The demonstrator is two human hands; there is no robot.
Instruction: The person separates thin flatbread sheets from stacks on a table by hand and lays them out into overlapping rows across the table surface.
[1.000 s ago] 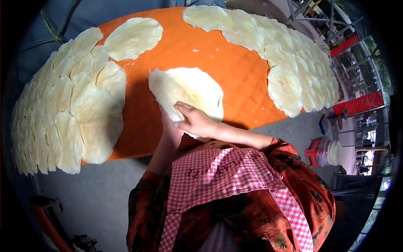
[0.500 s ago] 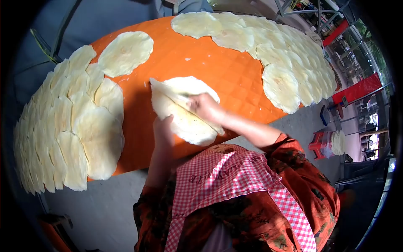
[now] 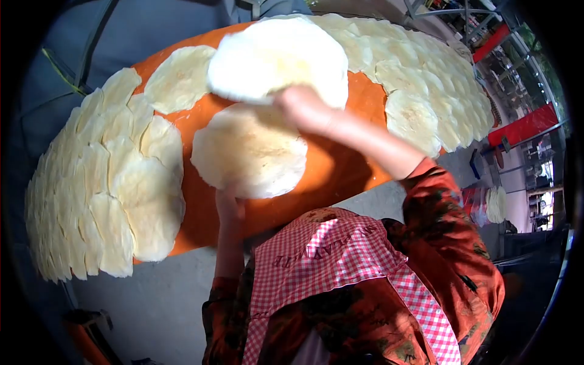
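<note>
My right hand (image 3: 303, 109) grips the near edge of a thin round flatbread (image 3: 280, 58), raised above the orange cloth and brightly lit. Nearer to me, a second round flatbread (image 3: 249, 152) with faint brown patches is held at its lower left edge by my left hand (image 3: 230, 204). The fingers of that hand are mostly hidden beneath the bread. Both hands are over the middle of the orange-covered table (image 3: 207, 228).
Overlapping flatbreads (image 3: 91, 201) cover the left end of the table, and more (image 3: 426, 85) cover the far right. A single flatbread (image 3: 179, 79) lies at the back left. A red stool (image 3: 474, 204) with a pale round stack (image 3: 496, 204) stands to the right.
The two flatbreads, earlier together with one partly folded, are now apart. My right hand has lifted one away from me; my left hand keeps near the other's lower edge.
</note>
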